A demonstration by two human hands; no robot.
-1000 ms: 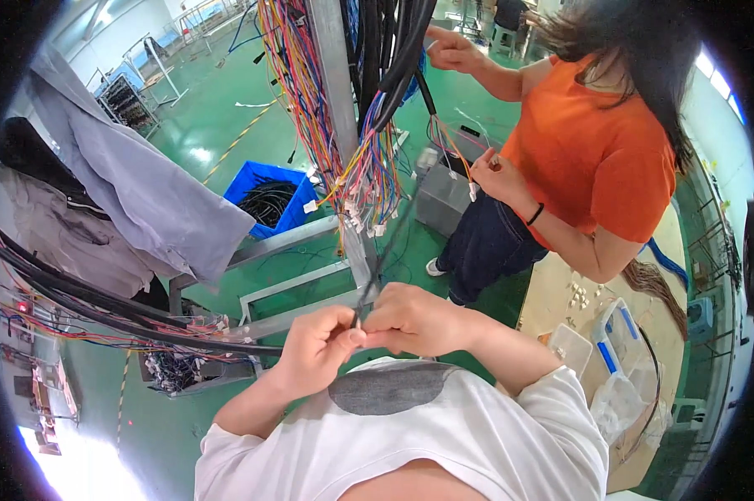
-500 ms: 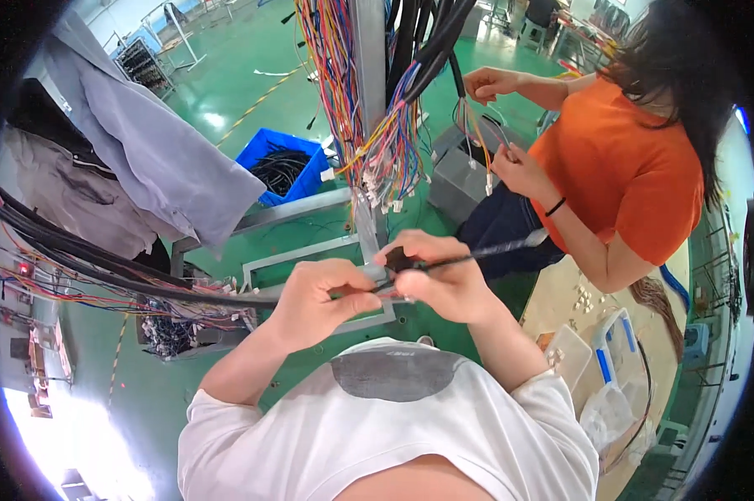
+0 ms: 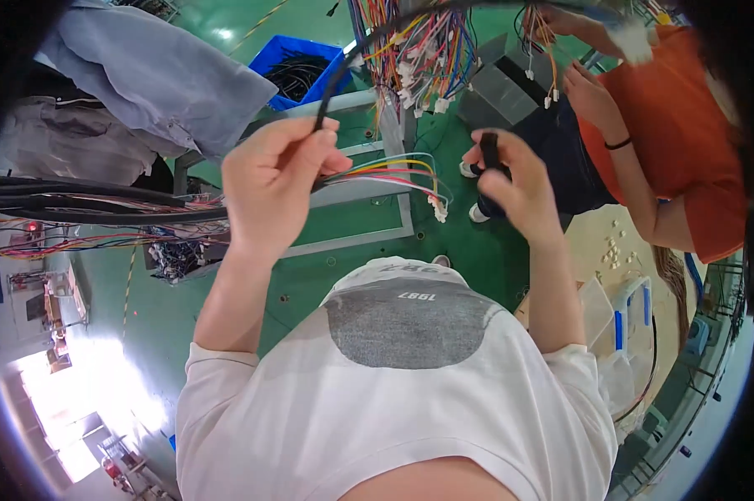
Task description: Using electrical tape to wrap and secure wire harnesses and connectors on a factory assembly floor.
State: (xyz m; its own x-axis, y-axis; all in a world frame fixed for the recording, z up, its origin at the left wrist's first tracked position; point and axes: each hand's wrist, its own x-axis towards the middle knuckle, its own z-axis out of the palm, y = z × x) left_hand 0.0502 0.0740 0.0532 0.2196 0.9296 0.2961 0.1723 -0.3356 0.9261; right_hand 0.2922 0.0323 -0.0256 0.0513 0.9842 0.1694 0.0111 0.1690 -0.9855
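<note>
My left hand (image 3: 272, 184) is closed, pinching a black cable (image 3: 331, 90) that arcs up over the far edge and to the right, where a blurred whitish end (image 3: 634, 40) shows. From the same grip a few coloured wires (image 3: 389, 174) stick out rightward, ending in small white connectors (image 3: 438, 207). A thick black harness (image 3: 101, 200) runs in from the left to this hand. Off to the right, my right hand (image 3: 523, 188) is closed around a small black piece (image 3: 490, 150), perhaps a tape roll; its exact kind is unclear.
A metal frame (image 3: 352, 238) stands below, with hanging coloured wires (image 3: 427, 58) beyond. A blue bin (image 3: 297, 71) holds black parts. At right a co-worker in an orange top (image 3: 669, 125) handles wires beside a table (image 3: 594, 238). Grey cloth (image 3: 160, 75) hangs at left.
My hands have moved apart, the right going right with the black piece. The black cable has swung up into an arc, and the coloured wires now show. My view has shifted.
</note>
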